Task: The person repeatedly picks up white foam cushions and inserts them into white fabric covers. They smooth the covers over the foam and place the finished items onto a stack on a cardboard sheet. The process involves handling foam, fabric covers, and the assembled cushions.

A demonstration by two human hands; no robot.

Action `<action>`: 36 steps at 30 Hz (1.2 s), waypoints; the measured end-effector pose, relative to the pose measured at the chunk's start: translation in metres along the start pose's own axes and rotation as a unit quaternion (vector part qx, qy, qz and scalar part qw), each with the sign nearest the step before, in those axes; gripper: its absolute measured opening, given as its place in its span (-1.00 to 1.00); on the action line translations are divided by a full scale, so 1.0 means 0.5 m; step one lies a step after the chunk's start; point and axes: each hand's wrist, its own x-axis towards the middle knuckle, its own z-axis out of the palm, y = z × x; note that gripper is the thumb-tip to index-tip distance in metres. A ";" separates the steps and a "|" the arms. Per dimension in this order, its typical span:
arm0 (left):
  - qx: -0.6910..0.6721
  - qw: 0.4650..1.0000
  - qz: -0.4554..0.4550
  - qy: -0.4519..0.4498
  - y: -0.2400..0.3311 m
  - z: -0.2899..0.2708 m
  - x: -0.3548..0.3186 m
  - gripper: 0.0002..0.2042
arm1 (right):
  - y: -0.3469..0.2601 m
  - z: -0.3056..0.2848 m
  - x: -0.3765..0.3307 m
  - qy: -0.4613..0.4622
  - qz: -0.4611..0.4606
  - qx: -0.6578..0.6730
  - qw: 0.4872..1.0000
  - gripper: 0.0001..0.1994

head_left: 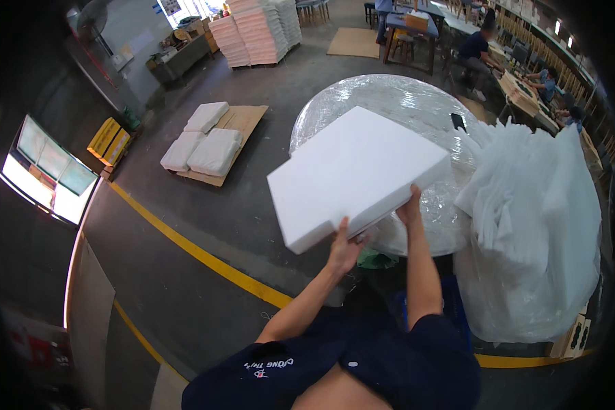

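A thick white foam block (355,164) is held tilted above the near left part of a round table (396,92) wrapped in clear plastic film. Its near long edge rests in both my hands. My left hand (347,251) grips the block from below, with the thumb up against its side. Further right, my right hand (410,207) is closed on the same edge near the right corner. The fingers beneath the block are partly hidden.
A big clear bag of white foam sheets (526,225) stands right of the table. A dark phone (458,122) lies on the film. White wrapped bundles (214,150) sit on cardboard (246,126) to the left. Tall stacks (253,31) stand far back; a seated person (475,51) works at far right.
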 end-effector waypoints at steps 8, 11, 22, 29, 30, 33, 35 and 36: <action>0.405 0.730 -0.274 -0.477 0.019 0.060 0.129 -0.71 | -0.244 -0.299 0.207 0.416 -0.053 -0.302 0.856 -0.36; 0.270 0.810 -0.352 -0.384 0.132 0.023 0.162 -0.77 | -0.282 -0.365 0.122 0.502 -0.126 -0.598 0.612 -0.37; 0.569 0.811 -0.132 0.026 0.305 -0.192 0.713 -0.45 | -0.087 -0.203 0.040 0.519 -0.034 -0.456 0.722 -0.38; 0.605 0.777 -0.171 -0.033 0.356 -0.165 0.863 -0.22 | -0.042 -0.065 0.092 0.519 -0.028 -0.507 0.687 -0.40; 0.642 0.748 -0.165 -0.038 0.347 -0.153 0.872 -0.21 | -0.031 -0.050 0.071 0.515 -0.041 -0.535 0.669 -0.42; 0.826 0.564 0.003 -0.012 0.416 -0.129 0.931 -0.09 | 0.071 0.048 0.080 0.530 0.017 -0.453 0.716 -0.44; 0.876 0.466 -0.016 -0.125 0.397 -0.042 1.003 -0.05 | 0.180 0.080 0.035 0.534 -0.020 -0.424 0.731 -0.40; 0.905 0.394 0.066 -0.144 0.449 -0.016 1.050 -0.11 | 0.232 0.138 0.076 0.508 0.007 -0.347 0.788 -0.32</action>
